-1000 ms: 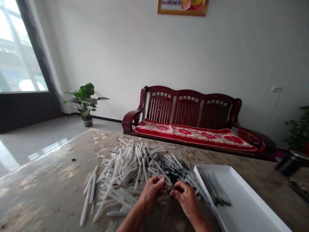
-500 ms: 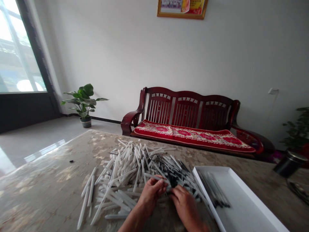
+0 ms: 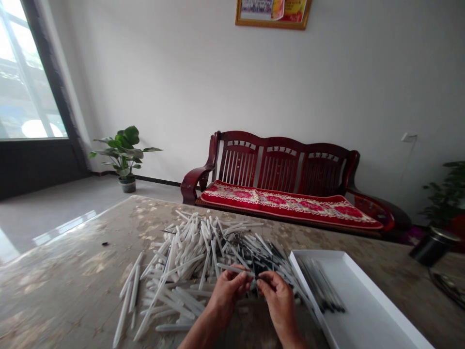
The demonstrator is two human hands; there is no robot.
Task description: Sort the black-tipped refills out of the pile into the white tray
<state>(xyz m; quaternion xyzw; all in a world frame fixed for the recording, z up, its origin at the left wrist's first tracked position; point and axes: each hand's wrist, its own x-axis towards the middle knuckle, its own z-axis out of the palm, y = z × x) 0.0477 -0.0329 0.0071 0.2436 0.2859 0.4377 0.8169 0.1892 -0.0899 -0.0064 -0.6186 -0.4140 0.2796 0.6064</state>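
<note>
My left hand (image 3: 230, 291) is closed around a whitish translucent pen barrel (image 3: 232, 268), which points left and slightly up from the fingers. Close by on the right, my right hand (image 3: 274, 291) is pinched at the barrel's right end on a small black piece (image 3: 257, 277), mostly hidden by the fingertips. Both hands are over the front of a big pile of loose pen barrels (image 3: 192, 247). Behind the right hand, thin black pieces (image 3: 259, 259) are mixed into the pile.
A white shallow tray (image 3: 381, 291) stands at the right, with several black-tipped pens (image 3: 323, 286) along its left side. A black cylinder (image 3: 434, 247) is at the table's right. Beyond the patterned tablecloth (image 3: 72, 291) stand a wooden bench (image 3: 283, 160) and a potted plant (image 3: 127, 155).
My right hand has risen slightly and turned, so its fingertips now meet the barrel's right end. The left hand keeps its hold almost in place.
</note>
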